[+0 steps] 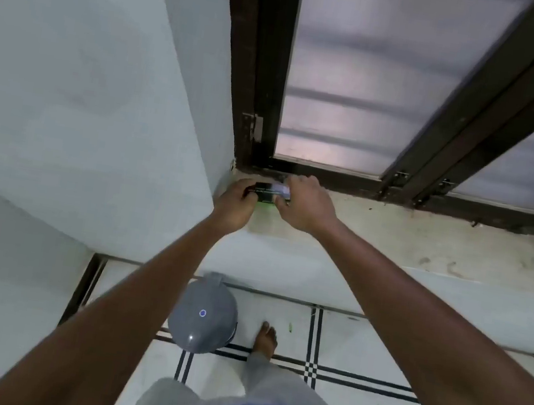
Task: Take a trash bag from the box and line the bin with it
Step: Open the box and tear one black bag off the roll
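A small dark trash bag box (265, 192) with a green edge and a pale end rests on the window sill (392, 235) in the left corner. My left hand (235, 206) grips the box's left end. My right hand (305, 204) is closed over its right end, fingers curled on the pale flap. Most of the box is hidden under both hands. No bag is visible. Down on the floor, below my arms, stands the grey bin (204, 314) with its domed lid closed.
A dark-framed window (364, 78) with frosted panes rises behind the sill. A white wall (85, 88) juts out on the left. My bare foot (266, 339) stands on white floor tiles with black lines, just right of the bin.
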A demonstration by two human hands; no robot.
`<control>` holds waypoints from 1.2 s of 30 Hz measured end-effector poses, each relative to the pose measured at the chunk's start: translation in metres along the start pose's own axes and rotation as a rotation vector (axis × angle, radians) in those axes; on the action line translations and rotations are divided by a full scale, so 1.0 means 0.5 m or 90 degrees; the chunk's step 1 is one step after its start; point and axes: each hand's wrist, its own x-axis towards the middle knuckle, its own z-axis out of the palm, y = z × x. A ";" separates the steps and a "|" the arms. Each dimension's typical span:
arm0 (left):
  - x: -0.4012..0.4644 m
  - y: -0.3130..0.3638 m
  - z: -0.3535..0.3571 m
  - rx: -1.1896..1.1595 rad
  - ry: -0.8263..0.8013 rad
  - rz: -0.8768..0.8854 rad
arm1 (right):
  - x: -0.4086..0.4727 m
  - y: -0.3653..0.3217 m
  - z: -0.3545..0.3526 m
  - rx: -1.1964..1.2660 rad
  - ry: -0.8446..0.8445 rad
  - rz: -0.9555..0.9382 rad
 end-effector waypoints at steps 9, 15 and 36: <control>-0.002 -0.001 0.011 -0.048 0.094 -0.050 | 0.091 0.004 0.066 -0.113 -0.041 -0.050; -0.012 0.006 0.012 -0.067 0.067 -0.048 | 0.040 0.054 0.043 0.352 -0.056 0.101; 0.079 0.082 -0.001 -0.082 -0.092 0.031 | -0.017 0.030 0.007 0.425 0.046 0.172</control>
